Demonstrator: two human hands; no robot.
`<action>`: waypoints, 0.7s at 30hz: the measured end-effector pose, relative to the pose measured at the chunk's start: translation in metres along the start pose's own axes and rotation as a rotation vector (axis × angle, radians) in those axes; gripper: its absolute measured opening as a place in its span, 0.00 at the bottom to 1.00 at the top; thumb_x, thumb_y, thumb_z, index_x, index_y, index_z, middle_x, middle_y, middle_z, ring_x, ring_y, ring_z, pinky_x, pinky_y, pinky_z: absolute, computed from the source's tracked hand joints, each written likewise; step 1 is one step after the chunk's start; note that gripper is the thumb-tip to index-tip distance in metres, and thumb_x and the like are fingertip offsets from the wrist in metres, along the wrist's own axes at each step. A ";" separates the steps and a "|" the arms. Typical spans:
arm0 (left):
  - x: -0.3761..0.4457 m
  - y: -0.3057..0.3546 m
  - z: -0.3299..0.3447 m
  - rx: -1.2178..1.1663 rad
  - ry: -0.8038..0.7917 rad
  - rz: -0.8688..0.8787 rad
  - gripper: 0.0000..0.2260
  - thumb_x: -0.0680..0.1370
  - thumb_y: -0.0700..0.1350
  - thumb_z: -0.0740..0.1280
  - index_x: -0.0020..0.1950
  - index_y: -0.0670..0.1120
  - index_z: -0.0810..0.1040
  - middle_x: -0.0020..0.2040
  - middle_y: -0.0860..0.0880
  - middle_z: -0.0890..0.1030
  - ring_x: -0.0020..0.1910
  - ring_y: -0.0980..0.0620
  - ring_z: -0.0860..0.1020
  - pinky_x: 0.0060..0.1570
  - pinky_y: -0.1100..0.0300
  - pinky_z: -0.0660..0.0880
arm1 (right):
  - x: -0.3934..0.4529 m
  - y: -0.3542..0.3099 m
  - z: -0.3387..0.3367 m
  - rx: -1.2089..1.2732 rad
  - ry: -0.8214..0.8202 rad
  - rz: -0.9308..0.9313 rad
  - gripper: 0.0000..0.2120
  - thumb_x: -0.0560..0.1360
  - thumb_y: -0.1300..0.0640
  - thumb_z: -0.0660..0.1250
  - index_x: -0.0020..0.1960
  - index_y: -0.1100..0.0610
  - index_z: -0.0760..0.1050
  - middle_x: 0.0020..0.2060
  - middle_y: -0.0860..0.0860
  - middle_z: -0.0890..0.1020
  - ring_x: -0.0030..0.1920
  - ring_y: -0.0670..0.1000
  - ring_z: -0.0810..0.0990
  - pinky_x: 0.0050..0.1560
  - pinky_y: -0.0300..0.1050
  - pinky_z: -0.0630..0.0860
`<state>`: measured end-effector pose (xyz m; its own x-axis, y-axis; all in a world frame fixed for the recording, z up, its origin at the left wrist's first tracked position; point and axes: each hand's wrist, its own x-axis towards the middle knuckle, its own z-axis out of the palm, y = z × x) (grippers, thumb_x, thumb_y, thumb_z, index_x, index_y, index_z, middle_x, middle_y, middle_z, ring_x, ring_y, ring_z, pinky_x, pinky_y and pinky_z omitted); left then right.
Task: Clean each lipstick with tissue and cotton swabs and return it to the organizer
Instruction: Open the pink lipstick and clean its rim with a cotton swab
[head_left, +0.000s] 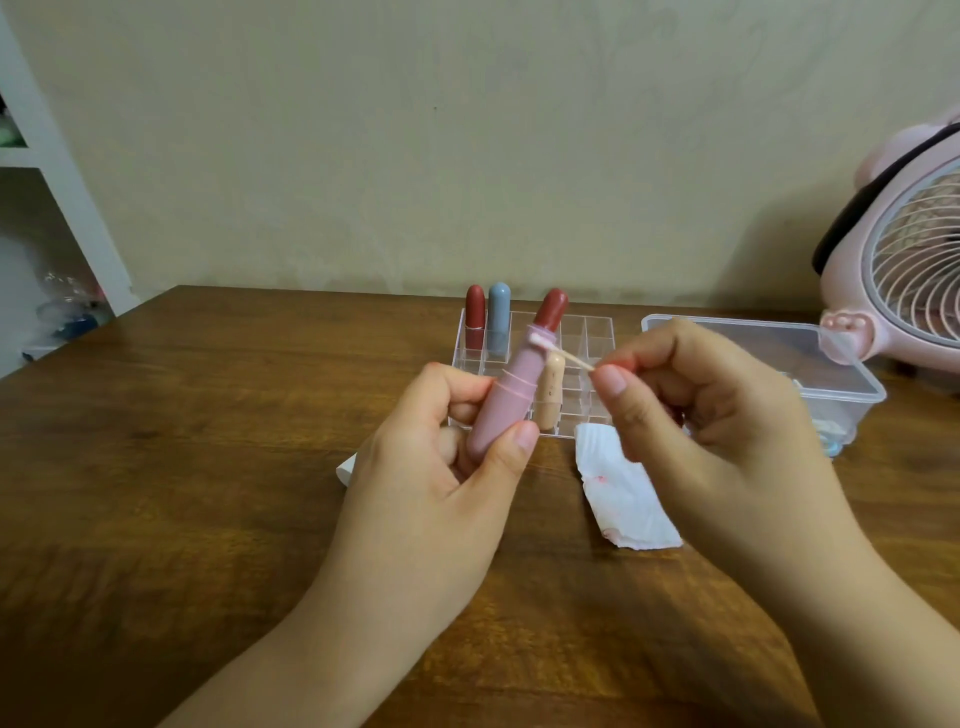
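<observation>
My left hand grips a pink lipstick with its dark red bullet extended, tilted up and to the right. My right hand pinches a cotton swab whose pink-stained tip touches the rim of the lipstick tube just under the bullet. Behind the hands stands a clear organizer holding a red lipstick, a grey-blue one and a beige one. A white tissue with pink smears lies on the table under my right hand.
A clear lidded plastic box sits on the wooden table at the right, and a pink fan stands behind it. A small white object peeks out from behind my left wrist. White shelves stand at the far left.
</observation>
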<state>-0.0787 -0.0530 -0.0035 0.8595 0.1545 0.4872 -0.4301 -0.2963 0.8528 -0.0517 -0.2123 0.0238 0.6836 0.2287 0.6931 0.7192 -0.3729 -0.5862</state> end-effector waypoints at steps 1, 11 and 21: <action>0.000 0.001 0.000 -0.005 -0.006 -0.001 0.07 0.71 0.56 0.69 0.46 0.59 0.73 0.37 0.58 0.80 0.28 0.58 0.75 0.31 0.54 0.74 | 0.001 0.001 -0.001 0.008 0.011 0.008 0.05 0.74 0.54 0.64 0.40 0.51 0.72 0.31 0.48 0.77 0.29 0.49 0.73 0.29 0.31 0.66; -0.001 0.005 -0.001 -0.055 -0.042 -0.011 0.06 0.71 0.53 0.68 0.46 0.59 0.73 0.35 0.56 0.80 0.26 0.49 0.74 0.33 0.42 0.76 | 0.001 0.001 0.000 0.063 0.002 0.004 0.04 0.75 0.54 0.64 0.41 0.51 0.73 0.32 0.49 0.76 0.30 0.48 0.73 0.31 0.32 0.67; 0.001 0.003 0.000 -0.210 -0.152 -0.094 0.07 0.73 0.51 0.65 0.49 0.54 0.78 0.33 0.49 0.81 0.30 0.54 0.77 0.37 0.50 0.77 | 0.003 0.000 0.000 0.172 -0.098 0.093 0.06 0.73 0.54 0.66 0.38 0.54 0.75 0.28 0.45 0.75 0.30 0.40 0.71 0.32 0.27 0.66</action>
<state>-0.0793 -0.0538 -0.0010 0.9229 0.0245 0.3841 -0.3811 -0.0830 0.9208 -0.0498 -0.2114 0.0254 0.7508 0.2902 0.5933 0.6573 -0.2392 -0.7147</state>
